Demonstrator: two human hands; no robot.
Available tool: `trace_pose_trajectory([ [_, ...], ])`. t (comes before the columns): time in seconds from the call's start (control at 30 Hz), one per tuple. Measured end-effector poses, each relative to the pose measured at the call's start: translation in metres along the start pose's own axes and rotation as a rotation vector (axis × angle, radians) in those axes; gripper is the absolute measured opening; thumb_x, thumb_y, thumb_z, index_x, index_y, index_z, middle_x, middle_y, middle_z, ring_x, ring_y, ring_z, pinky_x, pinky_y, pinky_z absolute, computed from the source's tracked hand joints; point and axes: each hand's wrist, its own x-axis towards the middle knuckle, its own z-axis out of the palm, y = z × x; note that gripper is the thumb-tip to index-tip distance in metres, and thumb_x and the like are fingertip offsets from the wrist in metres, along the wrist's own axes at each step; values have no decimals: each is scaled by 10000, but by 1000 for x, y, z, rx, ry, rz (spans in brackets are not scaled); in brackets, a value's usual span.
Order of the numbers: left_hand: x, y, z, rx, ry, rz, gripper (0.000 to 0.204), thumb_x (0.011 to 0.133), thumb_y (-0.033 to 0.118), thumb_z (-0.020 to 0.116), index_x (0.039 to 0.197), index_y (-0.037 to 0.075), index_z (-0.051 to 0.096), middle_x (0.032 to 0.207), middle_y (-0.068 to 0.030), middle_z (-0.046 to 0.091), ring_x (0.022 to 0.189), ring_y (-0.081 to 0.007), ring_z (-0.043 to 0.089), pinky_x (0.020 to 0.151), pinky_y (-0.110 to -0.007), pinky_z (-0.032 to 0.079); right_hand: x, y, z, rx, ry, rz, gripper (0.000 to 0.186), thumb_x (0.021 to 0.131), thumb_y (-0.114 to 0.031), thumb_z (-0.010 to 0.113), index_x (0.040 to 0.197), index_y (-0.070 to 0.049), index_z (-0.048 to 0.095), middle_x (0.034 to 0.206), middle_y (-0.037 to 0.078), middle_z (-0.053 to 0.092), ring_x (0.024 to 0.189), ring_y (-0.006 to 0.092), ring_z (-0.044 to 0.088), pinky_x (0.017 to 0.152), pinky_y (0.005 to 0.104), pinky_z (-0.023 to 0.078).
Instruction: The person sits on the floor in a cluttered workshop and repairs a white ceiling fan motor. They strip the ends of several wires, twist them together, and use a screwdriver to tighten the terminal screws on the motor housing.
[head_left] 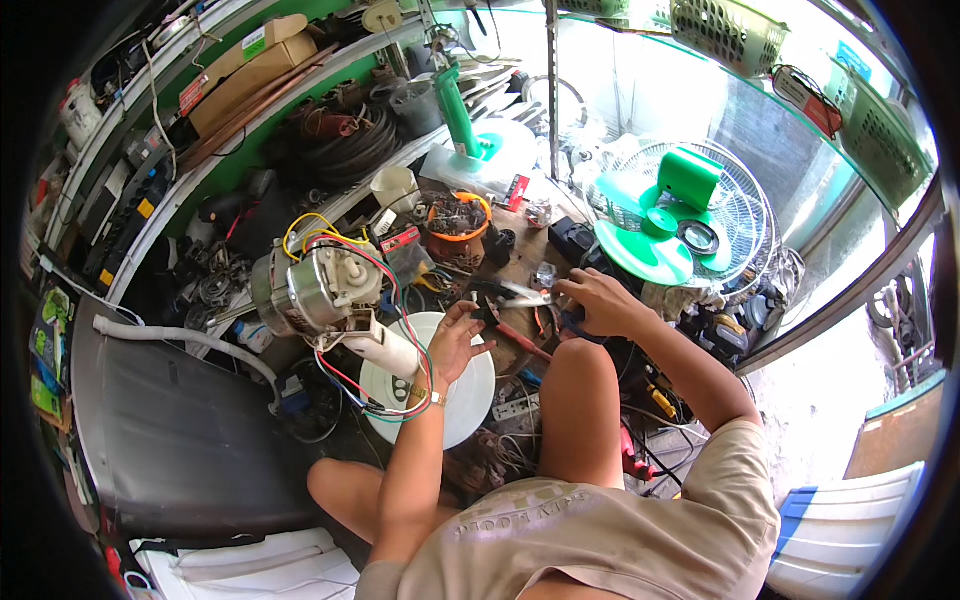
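My left hand is palm up over a white round fan base, fingers apart and half curled. A small black piece is close to its fingertips; whether they touch it I cannot tell. Beside that wrist stands a silver fan motor with a pale plastic housing, on a white neck. Red, green and yellow wires loop from it past my wrist. My right hand is closed, above my raised knee. Something dark blue shows under its fingers, and a silvery tool lies at its fingertips.
An orange-rimmed pot of small parts stands ahead. At the right is a green fan with a wire guard; a green fan stand is farther back. Red-handled pliers lie among cluttered tools. A black panel fills the left.
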Motion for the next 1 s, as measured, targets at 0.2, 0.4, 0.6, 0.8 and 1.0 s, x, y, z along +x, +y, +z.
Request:
trace_pose_trajectory([
  [0.2, 13, -1, 4, 75, -68, -119, 175, 959, 118, 577, 1099, 223, 583, 1191, -33, 649, 1115, -180, 602, 867, -508, 527, 6, 2, 11, -178, 35, -130, 620, 606, -275, 809, 1185, -176, 611, 1038, 105, 536, 1002, 291, 538, 844, 396, 457],
  [0.4, 26, -4, 4, 158, 1, -118, 164, 951, 159, 612, 1094, 233, 582, 1108, 32, 655, 1054, -137, 606, 823, -465, 529, 26, 13, 34, -199, 104, -282, 552, 651, -225, 792, 1170, -163, 616, 955, 98, 567, 913, 287, 596, 749, 413, 499],
  [0.6, 58, -17, -14, 734, 258, 253, 298, 934, 135, 617, 1221, 147, 536, 1057, -16, 647, 874, -137, 625, 754, -344, 509, 46, 41, 70, -8, -46, -58, 324, 737, -172, 723, 1042, -90, 652, 836, 139, 638, 745, 365, 667, 644, 476, 526],
  [0.8, 60, -38, 1, 1485, 540, 399, 564, 894, 59, 580, 1407, 74, 344, 1077, -168, 604, 952, -369, 615, 859, -434, 494, 48, 59, 103, 80, -2, -46, 365, 758, -90, 694, 1120, -60, 663, 969, 186, 642, 870, 383, 645, 740, 440, 533],
  [1.0, 20, -25, 56, 21, 183, 437, 390, 987, 117, 508, 1358, 159, 398, 1155, -38, 545, 998, -224, 585, 892, -413, 490, 75, -3, 61, 1166, 218, 160, 396, 852, -61, 579, 1246, -28, 610, 1145, 102, 667, 954, 217, 653, 870, 358, 517],
])
